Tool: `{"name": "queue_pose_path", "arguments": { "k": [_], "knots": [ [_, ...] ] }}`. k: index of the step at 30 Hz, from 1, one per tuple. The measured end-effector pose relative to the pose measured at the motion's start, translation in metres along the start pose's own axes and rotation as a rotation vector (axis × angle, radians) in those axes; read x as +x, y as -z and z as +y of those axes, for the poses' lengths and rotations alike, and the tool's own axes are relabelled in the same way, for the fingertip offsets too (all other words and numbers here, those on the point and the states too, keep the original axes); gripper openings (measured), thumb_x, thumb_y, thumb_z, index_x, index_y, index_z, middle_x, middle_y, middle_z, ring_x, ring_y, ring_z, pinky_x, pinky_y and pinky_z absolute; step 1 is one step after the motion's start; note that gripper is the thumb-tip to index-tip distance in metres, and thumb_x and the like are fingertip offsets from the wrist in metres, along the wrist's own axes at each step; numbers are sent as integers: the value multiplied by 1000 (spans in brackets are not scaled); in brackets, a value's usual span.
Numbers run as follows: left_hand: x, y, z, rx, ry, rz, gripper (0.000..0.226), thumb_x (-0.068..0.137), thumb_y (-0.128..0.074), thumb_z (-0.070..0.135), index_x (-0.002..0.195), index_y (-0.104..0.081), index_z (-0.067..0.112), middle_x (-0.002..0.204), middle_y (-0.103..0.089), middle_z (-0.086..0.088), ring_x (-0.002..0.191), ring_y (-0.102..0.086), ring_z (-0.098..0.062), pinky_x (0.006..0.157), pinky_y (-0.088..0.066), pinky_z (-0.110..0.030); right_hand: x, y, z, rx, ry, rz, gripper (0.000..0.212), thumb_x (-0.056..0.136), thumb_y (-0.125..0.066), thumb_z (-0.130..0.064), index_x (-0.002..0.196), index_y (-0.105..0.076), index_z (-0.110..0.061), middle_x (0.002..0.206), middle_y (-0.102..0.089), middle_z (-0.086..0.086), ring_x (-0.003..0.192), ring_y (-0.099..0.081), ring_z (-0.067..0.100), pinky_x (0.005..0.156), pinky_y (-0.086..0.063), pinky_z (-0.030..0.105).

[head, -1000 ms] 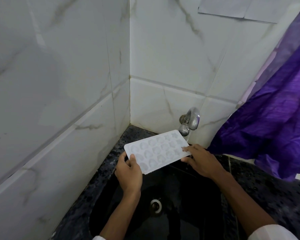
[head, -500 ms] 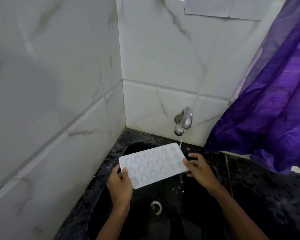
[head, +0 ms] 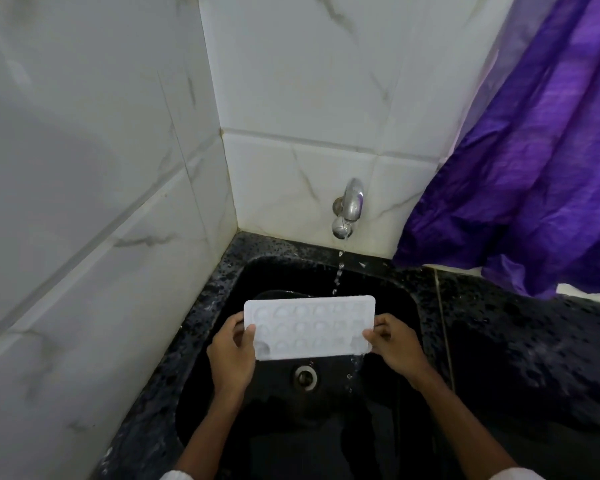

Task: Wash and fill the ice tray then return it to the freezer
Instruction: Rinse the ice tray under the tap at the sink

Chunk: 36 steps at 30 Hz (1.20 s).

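A white ice tray (head: 310,327) with several round cavities is held level over the black sink (head: 388,306), above the drain (head: 305,375). My left hand (head: 231,355) grips its left short edge, thumb on top. My right hand (head: 394,344) grips the right short edge. A thin broken stream of water falls from the chrome tap (head: 349,206) on the back wall and lands near the tray's far edge. Water drips off the tray's near right corner.
White marble-look tiles form the corner wall on the left and behind. A purple curtain (head: 534,168) hangs at the right, down to the wet black speckled counter (head: 516,341). The sink basin is deep and dark.
The tray has come down and toward me, away from the tap, and turned square to me. My right hand has shifted to grip the right edge. Water now runs in view.
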<state>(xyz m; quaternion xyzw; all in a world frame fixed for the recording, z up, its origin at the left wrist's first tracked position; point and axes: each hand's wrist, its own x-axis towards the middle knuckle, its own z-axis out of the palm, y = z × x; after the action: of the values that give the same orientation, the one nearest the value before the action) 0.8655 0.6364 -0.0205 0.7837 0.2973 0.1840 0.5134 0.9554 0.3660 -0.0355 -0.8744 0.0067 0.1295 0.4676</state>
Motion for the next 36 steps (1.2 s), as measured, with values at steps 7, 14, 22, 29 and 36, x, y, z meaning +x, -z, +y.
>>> {"name": "queue_pose_path", "arguments": {
  "k": [7,14,22,29,36],
  "knots": [
    [8,4,15,24,-154,27,19,94,-65,8,112,-71,10,97,-73,2,84,-66,-7,76,-49,-22,1,10,-17,-9,145,112,10,87,-72,-13,87,-63,-15,87,-71,-9,82,-69,4,78,-59,30],
    [10,6,27,-29,-237,47,18,94,-64,3,111,-70,7,98,-72,3,86,-67,-2,75,-46,1,5,20,-33,-30,229,180,21,86,-73,-12,80,-59,-26,84,-70,-13,81,-67,-4,79,-57,22],
    [9,5,33,-87,-296,75,14,96,-62,5,107,-67,12,97,-73,2,91,-70,-6,85,-56,-22,5,35,-49,-21,300,221,9,86,-73,-11,91,-65,-13,92,-73,-7,85,-67,-3,74,-49,6],
    [10,8,49,-177,-373,117,17,97,-61,7,109,-65,17,99,-72,3,95,-70,-9,88,-55,-28,-4,54,-73,-16,398,271,17,86,-72,-7,84,-58,-16,86,-69,-10,78,-61,-17,69,-44,-1],
    [3,19,76,-268,-516,216,17,97,-61,7,111,-65,17,100,-73,0,96,-71,-13,87,-53,-27,-11,73,-100,10,528,397,11,88,-70,-9,96,-63,-10,91,-71,-9,86,-65,-11,73,-47,4]
  ]
}}
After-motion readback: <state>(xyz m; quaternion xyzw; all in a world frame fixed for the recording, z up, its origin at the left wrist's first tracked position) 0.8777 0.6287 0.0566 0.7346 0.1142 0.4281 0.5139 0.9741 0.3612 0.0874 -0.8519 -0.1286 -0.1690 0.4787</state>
